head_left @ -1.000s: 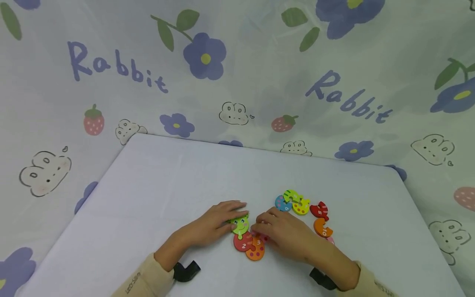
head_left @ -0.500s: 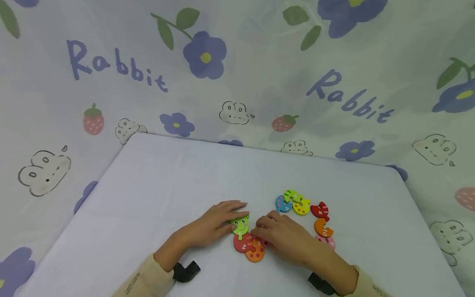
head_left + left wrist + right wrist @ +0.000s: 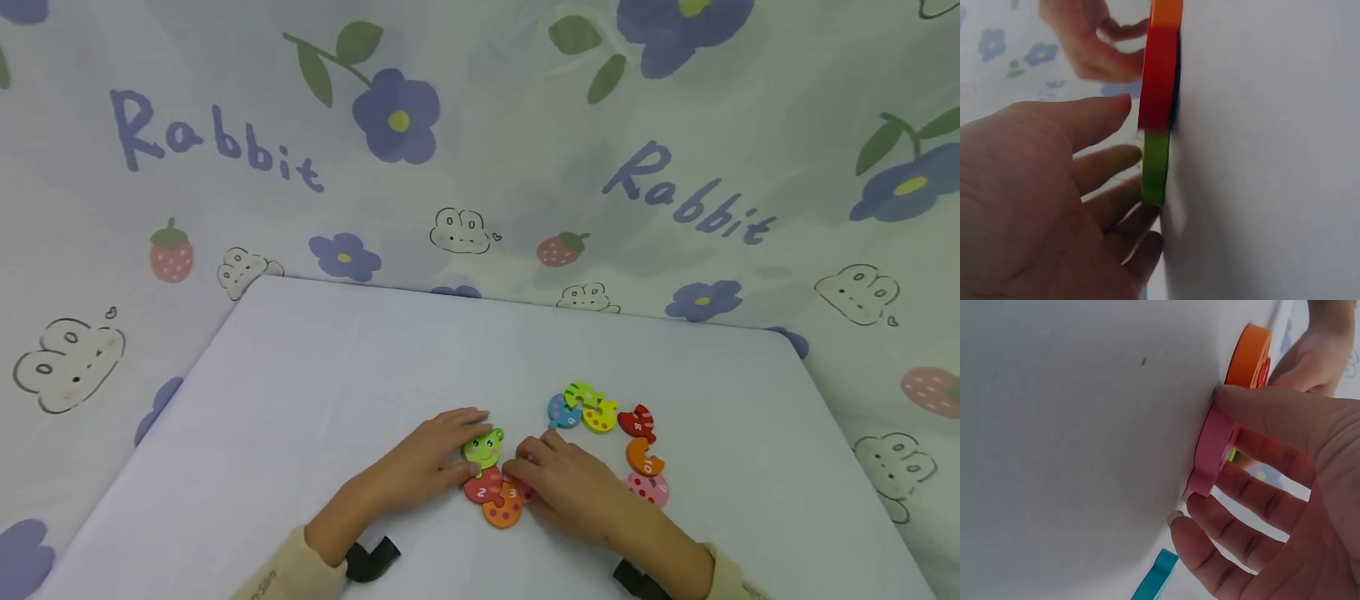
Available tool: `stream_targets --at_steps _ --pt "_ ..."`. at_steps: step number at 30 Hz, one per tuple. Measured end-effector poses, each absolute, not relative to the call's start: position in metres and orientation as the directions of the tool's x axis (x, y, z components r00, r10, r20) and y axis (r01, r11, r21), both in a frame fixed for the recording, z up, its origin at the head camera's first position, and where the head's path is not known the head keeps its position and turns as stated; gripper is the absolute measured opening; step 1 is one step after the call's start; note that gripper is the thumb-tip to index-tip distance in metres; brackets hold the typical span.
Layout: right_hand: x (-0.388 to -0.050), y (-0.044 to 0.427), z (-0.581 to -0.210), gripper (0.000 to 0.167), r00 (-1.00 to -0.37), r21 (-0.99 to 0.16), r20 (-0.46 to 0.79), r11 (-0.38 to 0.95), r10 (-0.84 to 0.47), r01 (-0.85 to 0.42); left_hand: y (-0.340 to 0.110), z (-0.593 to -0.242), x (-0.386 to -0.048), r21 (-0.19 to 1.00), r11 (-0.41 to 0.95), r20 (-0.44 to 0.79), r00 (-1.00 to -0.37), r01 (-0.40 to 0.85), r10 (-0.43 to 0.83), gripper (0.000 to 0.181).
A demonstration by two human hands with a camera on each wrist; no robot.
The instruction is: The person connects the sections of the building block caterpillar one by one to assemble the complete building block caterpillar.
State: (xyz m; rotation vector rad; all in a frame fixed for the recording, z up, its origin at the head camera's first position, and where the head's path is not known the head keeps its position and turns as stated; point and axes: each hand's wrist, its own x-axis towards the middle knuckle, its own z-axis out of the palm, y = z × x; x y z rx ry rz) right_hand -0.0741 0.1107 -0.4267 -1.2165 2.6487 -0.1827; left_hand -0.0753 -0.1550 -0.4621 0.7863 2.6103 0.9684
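In the head view, a green smiling caterpillar-head puzzle piece (image 3: 482, 448) lies joined to a red piece numbered 2 (image 3: 483, 487), and that to an orange piece numbered 3 (image 3: 502, 508). My left hand (image 3: 426, 460) lies beside the head with relaxed fingers along its edge; its thumb is near the join with the red piece. My right hand (image 3: 573, 485) pinches a pink puzzle piece (image 3: 1213, 444) between thumb and fingers, against the orange piece. From above, the right fingers cover most of that pink piece, so its fit cannot be told.
Beyond my right hand lie a blue piece (image 3: 564, 412), a lime piece (image 3: 582, 395), a yellow piece (image 3: 602, 417), a dark red piece (image 3: 637, 423), an orange piece numbered 10 (image 3: 643, 457) and another pink piece (image 3: 649, 490). A white table (image 3: 360, 358) meets a printed cloth (image 3: 480, 150).
The view has shifted slightly. My left thumb has slid from the green head down toward its join with the red piece. The right hand still grips the pink piece, with little movement.
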Motion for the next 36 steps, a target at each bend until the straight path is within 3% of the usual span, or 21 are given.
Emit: stream_targets --at_steps 9,19,27,36 --pt "-0.073 0.112 -0.425 0.052 -0.679 -0.247 -0.157 0.694 -0.717 -0.676 -0.144 -0.457 -0.065 0.586 0.704 -0.068 -0.841 0.402 0.537 0.081" --pt "-0.096 0.153 -0.411 0.054 -0.847 -0.289 -0.109 0.832 -0.521 -0.474 -0.146 -0.462 -0.069 0.601 0.698 -0.081 -0.839 0.39 0.538 0.082" --pt "-0.103 0.194 -0.397 0.044 -0.854 -0.291 -0.132 0.843 -0.503 -0.452 -0.146 -0.462 -0.07 0.607 0.694 -0.099 -0.83 0.387 0.549 0.081" --pt "-0.102 0.226 -0.401 0.025 -0.881 -0.329 -0.236 0.887 -0.41 -0.324 -0.148 -0.463 -0.072 0.62 0.682 -0.093 -0.826 0.389 0.556 0.08"
